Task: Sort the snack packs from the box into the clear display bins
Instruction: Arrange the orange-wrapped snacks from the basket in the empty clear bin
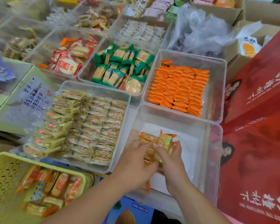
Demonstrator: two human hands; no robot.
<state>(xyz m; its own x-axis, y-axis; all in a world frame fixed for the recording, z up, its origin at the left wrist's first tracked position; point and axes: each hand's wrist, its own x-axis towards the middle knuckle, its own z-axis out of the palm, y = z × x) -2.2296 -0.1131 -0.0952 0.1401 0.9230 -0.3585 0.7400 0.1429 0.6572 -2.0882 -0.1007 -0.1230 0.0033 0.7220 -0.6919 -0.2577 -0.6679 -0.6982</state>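
Note:
Both my hands are inside a clear display bin (212, 143) at the lower middle, which has a white sheet on its floor. My left hand (136, 164) and my right hand (171, 160) grip a bunch of orange-edged cracker packs (153, 139) between them, pressed together in a row. More of the same packs lie in a yellow perforated basket (5, 172) at the lower left.
Other clear bins hold yellow packs (90, 123), orange packs (179, 89), green packs (123, 68) and red-white packs (68, 60). Red gift bags (257, 143) stand at the right. A green box (19, 97) lies at the left, cardboard boxes at the back.

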